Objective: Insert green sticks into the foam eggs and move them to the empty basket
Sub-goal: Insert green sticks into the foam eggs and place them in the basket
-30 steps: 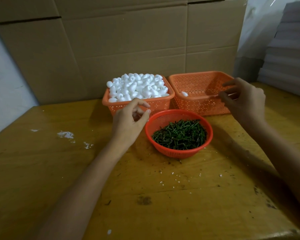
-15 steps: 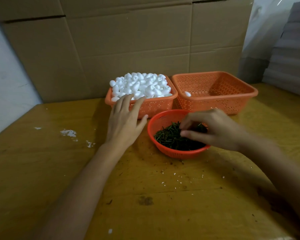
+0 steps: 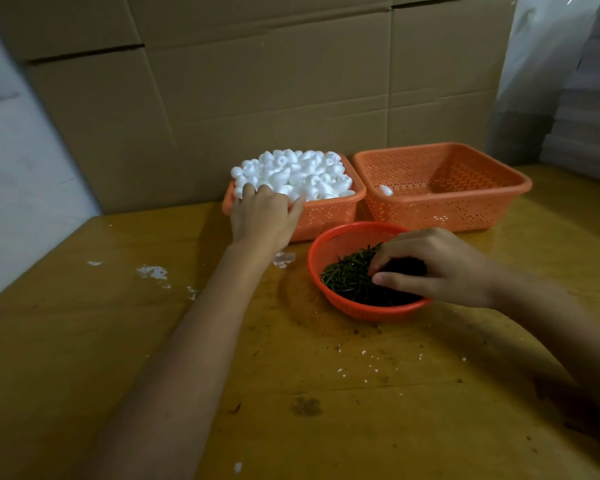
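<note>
Pickup step: foam eggs (image 3: 302, 174) are touched by the left hand (image 3: 262, 220), fingers spread, green sticks (image 3: 347, 278) are probed by the right hand (image 3: 437, 268), fingers curled, pinch unclear; one of each must be gripped next.

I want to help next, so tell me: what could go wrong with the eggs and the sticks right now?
1. The foam eggs are heaped above the rim of their basket. The left hand reaches in at the near corner, so a nudge could roll some onto the table.
2. The right hand digs among the green sticks in the round red basket. A careless pull might flick sticks out or tip it.
</note>
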